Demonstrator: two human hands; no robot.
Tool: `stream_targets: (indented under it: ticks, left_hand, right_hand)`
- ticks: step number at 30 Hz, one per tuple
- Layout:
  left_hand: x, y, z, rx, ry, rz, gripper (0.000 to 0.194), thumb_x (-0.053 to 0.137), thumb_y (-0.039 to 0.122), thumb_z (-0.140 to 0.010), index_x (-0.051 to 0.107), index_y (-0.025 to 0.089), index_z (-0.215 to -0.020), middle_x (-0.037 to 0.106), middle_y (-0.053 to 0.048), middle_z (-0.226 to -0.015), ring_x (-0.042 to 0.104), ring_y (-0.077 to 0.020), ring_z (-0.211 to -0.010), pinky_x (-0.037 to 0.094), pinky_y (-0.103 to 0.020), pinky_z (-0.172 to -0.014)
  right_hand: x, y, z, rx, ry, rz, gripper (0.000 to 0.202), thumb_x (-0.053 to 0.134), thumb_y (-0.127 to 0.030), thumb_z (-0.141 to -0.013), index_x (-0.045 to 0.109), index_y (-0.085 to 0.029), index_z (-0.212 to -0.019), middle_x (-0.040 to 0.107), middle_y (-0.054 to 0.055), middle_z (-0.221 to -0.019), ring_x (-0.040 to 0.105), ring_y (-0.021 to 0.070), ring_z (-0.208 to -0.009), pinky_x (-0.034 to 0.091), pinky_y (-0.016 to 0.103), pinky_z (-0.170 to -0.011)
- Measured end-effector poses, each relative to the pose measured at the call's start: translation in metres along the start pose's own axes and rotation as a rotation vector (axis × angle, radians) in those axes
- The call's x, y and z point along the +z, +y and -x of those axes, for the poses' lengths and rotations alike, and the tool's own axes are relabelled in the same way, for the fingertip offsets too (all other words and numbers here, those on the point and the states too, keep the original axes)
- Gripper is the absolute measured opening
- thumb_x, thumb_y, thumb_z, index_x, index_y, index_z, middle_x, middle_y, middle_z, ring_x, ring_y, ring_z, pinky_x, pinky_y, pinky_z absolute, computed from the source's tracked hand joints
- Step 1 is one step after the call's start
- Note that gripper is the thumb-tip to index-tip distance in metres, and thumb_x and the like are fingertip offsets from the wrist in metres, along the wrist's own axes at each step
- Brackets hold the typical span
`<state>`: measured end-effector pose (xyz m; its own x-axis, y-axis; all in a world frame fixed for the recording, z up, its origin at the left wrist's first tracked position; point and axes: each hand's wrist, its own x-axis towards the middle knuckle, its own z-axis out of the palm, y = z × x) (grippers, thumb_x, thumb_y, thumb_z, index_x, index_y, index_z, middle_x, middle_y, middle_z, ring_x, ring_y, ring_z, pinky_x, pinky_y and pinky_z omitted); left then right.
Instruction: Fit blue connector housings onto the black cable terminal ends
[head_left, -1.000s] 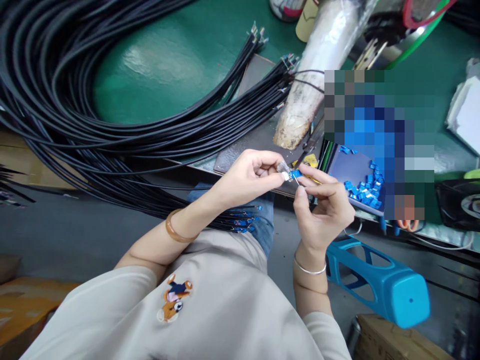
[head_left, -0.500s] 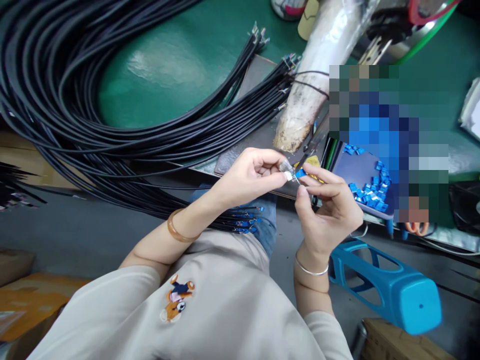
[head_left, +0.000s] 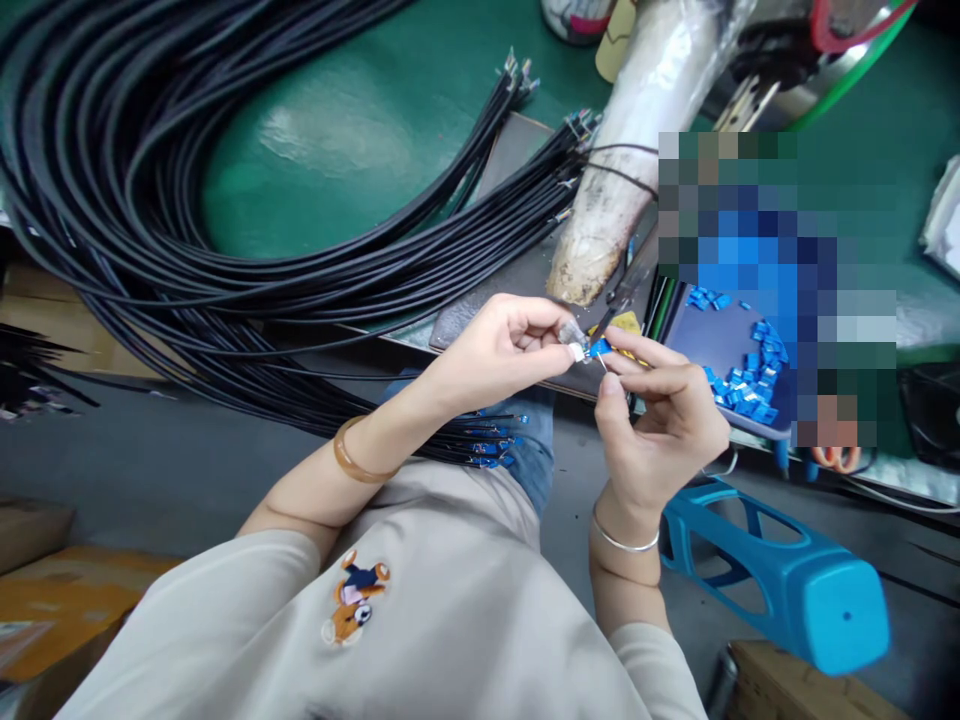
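My left hand (head_left: 514, 345) is closed in a pinch, a small blue connector (head_left: 600, 348) showing just past its fingertips. Something greyish and translucent wraps or sits at those fingers; I cannot make out which. My right hand (head_left: 656, 415) pinches a thin silvery wire (head_left: 602, 364) between thumb and fingers, its end close to the connector. Just above both hands a dark, slim metal tool (head_left: 621, 295) points down toward the connector. Black cables with blue-tipped ends (head_left: 491, 440) lie over my lap, below the left wrist.
A thick bundle of black cables (head_left: 300, 265) curves across the green table (head_left: 337, 130). Beside it lies a white plastic-wrapped roll (head_left: 626, 160). A tray (head_left: 701, 350) of loose blue connectors stands right of my hands. Below the table edge is a blue stool (head_left: 825, 590).
My right hand and the thin wire have shifted very slightly to the right. The left hand keeps its pinch in almost the same place.
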<state>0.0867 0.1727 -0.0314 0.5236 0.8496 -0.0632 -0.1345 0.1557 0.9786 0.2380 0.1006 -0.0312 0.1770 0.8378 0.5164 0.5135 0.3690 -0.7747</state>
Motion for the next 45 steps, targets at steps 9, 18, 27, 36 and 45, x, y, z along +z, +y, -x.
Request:
stream_targets:
  ticks: [9, 18, 27, 36, 45]
  left_hand:
    - [-0.002, 0.0, 0.0, -0.016, -0.049, -0.043, 0.019, 0.065, 0.021, -0.076, 0.054, 0.013, -0.062, 0.041, 0.003, -0.057, 0.034, -0.005, -0.053, 0.026, -0.02, -0.049]
    - [0.004, -0.001, 0.011, 0.045, -0.009, -0.101, 0.016, 0.066, 0.022, -0.078, 0.058, 0.012, -0.067, 0.046, 0.003, -0.062, 0.038, -0.0055, -0.056, 0.032, -0.018, -0.05]
    - [0.006, -0.006, 0.013, 0.144, 0.076, -0.173, 0.011, 0.062, 0.017, -0.079, 0.062, 0.012, -0.07, 0.052, 0.001, -0.063, 0.044, -0.007, -0.06, 0.038, -0.018, -0.055]
    - [0.008, -0.007, 0.006, 0.162, 0.111, -0.198, 0.01, 0.061, 0.017, -0.079, 0.063, 0.013, -0.07, 0.054, 0.0, -0.063, 0.047, -0.008, -0.06, 0.039, -0.019, -0.056]
    - [0.006, -0.003, 0.006, 0.191, 0.082, -0.196, 0.012, 0.061, 0.019, -0.079, 0.062, 0.013, -0.069, 0.055, 0.0, -0.064, 0.047, -0.0074, -0.06, 0.04, -0.018, -0.055]
  right_hand:
    - [-0.001, 0.006, 0.003, -0.001, -0.023, 0.02, 0.01, 0.067, -0.015, -0.084, 0.059, -0.021, -0.084, 0.075, 0.007, -0.109, 0.074, 0.0218, -0.1, 0.067, 0.039, -0.081]
    - [0.001, 0.004, 0.005, -0.013, 0.032, 0.118, 0.01, 0.07, -0.013, -0.083, 0.067, -0.022, -0.087, 0.075, 0.002, -0.093, 0.074, 0.0172, -0.089, 0.062, 0.03, -0.07]
    - [0.004, 0.004, 0.007, -0.154, 0.046, 0.224, 0.014, 0.07, -0.01, -0.082, 0.065, -0.022, -0.088, 0.075, 0.002, -0.096, 0.073, 0.0178, -0.09, 0.061, 0.034, -0.08]
    - [0.002, 0.006, 0.003, -0.153, 0.02, 0.23, 0.013, 0.07, -0.012, -0.082, 0.064, -0.022, -0.087, 0.075, 0.004, -0.099, 0.074, 0.0201, -0.095, 0.063, 0.038, -0.08]
    - [0.0, 0.001, 0.003, -0.193, 0.018, 0.29, 0.016, 0.071, -0.009, -0.079, 0.064, -0.023, -0.086, 0.076, 0.003, -0.101, 0.074, 0.0191, -0.09, 0.064, 0.035, -0.081]
